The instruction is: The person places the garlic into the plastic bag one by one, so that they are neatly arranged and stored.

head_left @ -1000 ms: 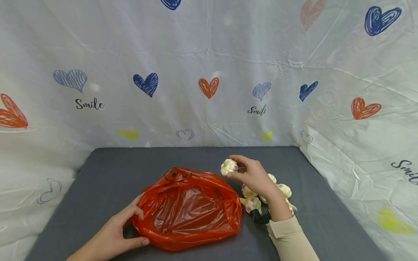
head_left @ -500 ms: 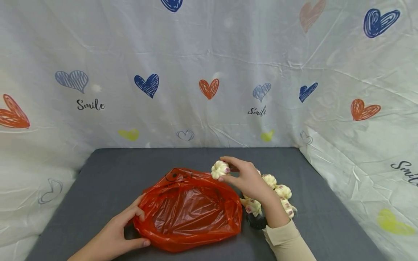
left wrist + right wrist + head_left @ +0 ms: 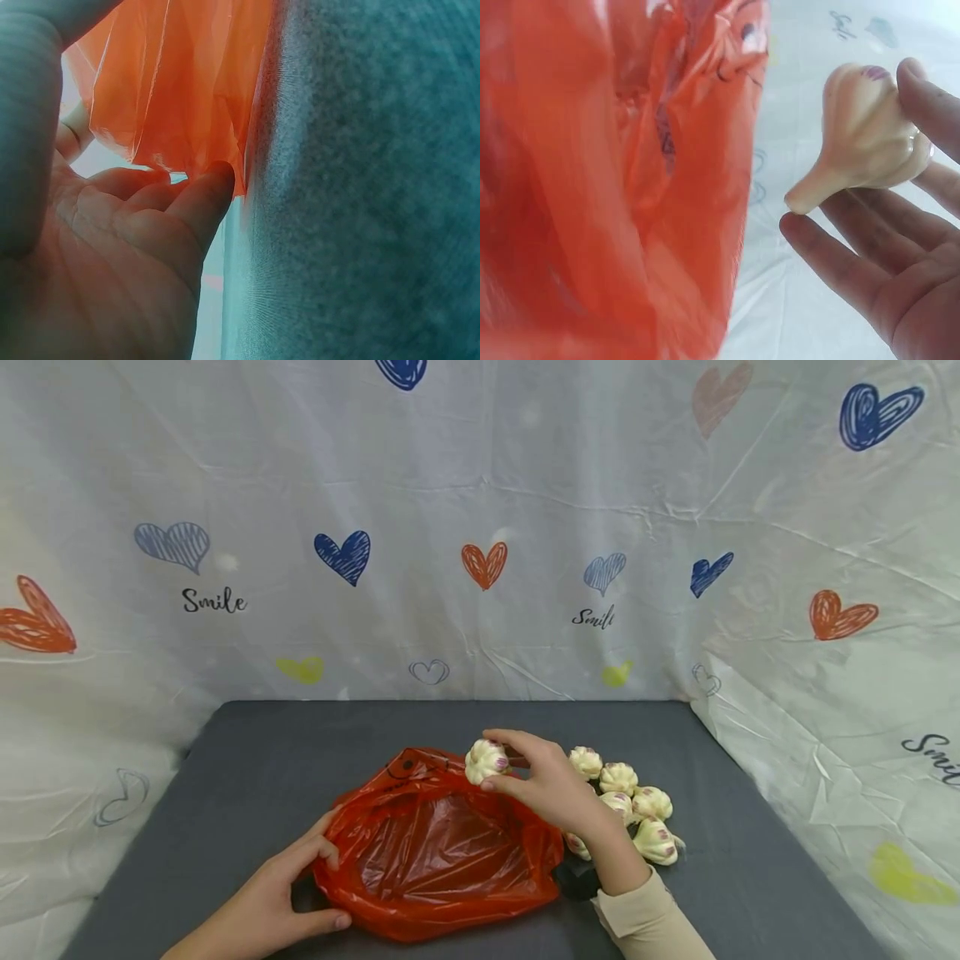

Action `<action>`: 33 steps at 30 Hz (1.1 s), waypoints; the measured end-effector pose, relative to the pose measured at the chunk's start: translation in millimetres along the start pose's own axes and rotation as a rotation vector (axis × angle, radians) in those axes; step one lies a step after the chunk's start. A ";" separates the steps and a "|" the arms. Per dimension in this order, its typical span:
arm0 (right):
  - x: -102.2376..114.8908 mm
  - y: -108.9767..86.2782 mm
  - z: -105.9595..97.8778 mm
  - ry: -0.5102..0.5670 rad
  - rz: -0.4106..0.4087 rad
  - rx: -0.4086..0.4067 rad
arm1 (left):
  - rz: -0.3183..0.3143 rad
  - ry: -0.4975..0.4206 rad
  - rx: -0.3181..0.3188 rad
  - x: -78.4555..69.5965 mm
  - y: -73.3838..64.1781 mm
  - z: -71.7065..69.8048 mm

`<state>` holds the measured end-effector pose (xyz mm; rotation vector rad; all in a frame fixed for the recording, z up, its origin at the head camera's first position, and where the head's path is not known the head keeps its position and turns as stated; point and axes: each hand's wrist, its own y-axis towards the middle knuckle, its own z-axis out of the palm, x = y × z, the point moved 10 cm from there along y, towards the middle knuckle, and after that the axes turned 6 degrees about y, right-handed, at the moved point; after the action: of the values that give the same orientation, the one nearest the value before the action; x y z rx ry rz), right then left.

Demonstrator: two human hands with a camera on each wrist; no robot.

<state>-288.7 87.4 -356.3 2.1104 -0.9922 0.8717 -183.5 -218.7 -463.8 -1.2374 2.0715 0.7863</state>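
Observation:
An orange-red plastic bag [image 3: 442, 920] lies with its mouth spread open in the head view. My left hand [image 3: 279, 893] holds its left side, fingers curled against the rim and thumb at the front edge. In the left wrist view the fingertips press the thin bag film [image 3: 180, 82]. My right hand [image 3: 551, 785] pinches a pale garlic bulb [image 3: 485, 762] with purple flecks over the bag's back right rim. The right wrist view shows that bulb [image 3: 866, 127] between thumb and fingers, its stem pointing down and left.
Several more garlic bulbs [image 3: 618, 778] lie clustered right of the bag, partly hidden behind the right forearm. A black object [image 3: 577, 883] shows below the right wrist. The dark grey tabletop [image 3: 750, 877] meets a white curtain [image 3: 525, 460] printed with hearts at the back.
My right hand has carried the garlic bulb leftward and slightly down, from beside the bag to over its back rim. The left hand stays at the bag's side.

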 end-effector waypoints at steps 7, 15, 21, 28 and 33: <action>4.8 3.8 13.8 -0.008 -0.029 0.022 | -0.005 -0.010 0.008 0.6 1.7 0.9; 3.0 4.0 25.6 0.030 -0.020 0.031 | 0.032 -0.012 0.008 -0.5 -0.1 3.6; 5.9 8.6 40.1 0.024 -0.037 0.075 | 0.024 -0.019 0.013 -1.9 0.4 2.4; 9.6 14.5 54.2 0.016 -0.064 0.102 | 0.031 -0.023 0.015 -2.7 0.4 3.6; 17.1 16.5 65.0 0.038 -0.108 0.133 | 0.033 -0.031 0.018 -3.1 1.2 4.2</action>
<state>-274.8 22.5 -376.0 2.2271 -0.8125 0.9427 -182.6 -213.4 -464.0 -1.1768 2.0743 0.7952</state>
